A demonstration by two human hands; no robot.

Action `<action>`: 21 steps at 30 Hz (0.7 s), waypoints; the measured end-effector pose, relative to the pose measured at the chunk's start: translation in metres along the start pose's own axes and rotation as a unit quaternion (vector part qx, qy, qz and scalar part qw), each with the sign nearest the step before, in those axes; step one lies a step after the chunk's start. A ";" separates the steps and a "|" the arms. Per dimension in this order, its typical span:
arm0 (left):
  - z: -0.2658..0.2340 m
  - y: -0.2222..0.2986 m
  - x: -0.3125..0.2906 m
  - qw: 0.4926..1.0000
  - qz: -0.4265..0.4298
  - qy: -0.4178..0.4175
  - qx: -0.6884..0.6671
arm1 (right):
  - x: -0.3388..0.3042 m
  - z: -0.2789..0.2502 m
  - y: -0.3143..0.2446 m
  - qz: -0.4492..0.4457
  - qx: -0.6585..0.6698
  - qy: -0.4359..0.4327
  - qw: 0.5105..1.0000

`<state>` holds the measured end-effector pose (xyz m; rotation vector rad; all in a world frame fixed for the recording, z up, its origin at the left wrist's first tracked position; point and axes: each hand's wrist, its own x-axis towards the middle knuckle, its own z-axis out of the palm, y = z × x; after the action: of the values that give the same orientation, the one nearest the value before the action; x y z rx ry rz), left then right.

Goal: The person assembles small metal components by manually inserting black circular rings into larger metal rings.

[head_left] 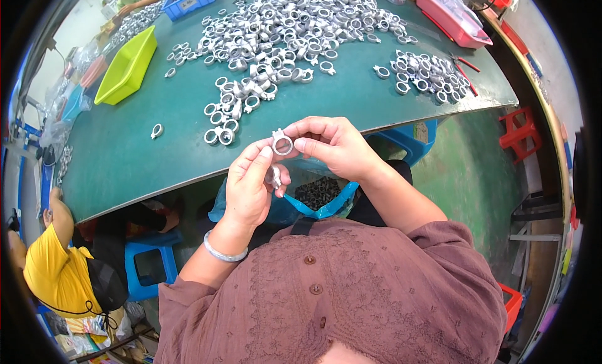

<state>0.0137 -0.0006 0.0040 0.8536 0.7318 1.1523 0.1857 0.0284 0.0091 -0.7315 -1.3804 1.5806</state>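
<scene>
Over the lap, head view: both hands meet just past the near table edge, above an open blue bag.
Right hand (335, 147): thumb and fingertips pinch a small silver ring (281, 143), held up between the two hands.
Left hand (251, 185): fingers curl narrowly around a second ring (274, 176), pressed against the thumb; its index tip touches the raised ring.
Bag (326, 207): sits on the lap right below the hands, mouth open, dark small parts inside.
Table (125, 157): green, curved near edge; a big heap of rings (282, 31) far centre, a smaller pile (429, 72) far right, a loose cluster (222, 122) near the edge.
Bins: a yellow-green tray (128, 66) far left, a pink bin (448, 16) far right.
Others: a person in yellow (56, 270) sits low at the left; another works far left.
Risk, slip: the pinch covers only a thin rim, so the raised ring could likely pop free and drop into the bag or to the floor.
Risk, second ring: loosely tucked in the left hand, it may slide out if that hand opens to help.
Risk, mixing: a fallen ring could vanish among the dark parts.
</scene>
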 end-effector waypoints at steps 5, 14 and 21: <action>-0.002 0.000 -0.001 1.000 -0.004 -0.006 -0.007 | -0.001 0.001 -0.002 0.003 -0.019 -0.002 1.000; -0.005 -0.007 0.000 1.000 0.009 -0.006 -0.023 | -0.004 0.003 0.001 -0.058 -0.044 0.010 0.997; -0.006 -0.009 -0.001 0.999 0.031 -0.028 -0.025 | -0.005 0.004 0.002 -0.110 -0.069 0.008 0.992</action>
<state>0.0126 -0.0022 -0.0062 0.8689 0.6318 1.1924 0.1841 0.0220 0.0078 -0.6480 -1.5148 1.3157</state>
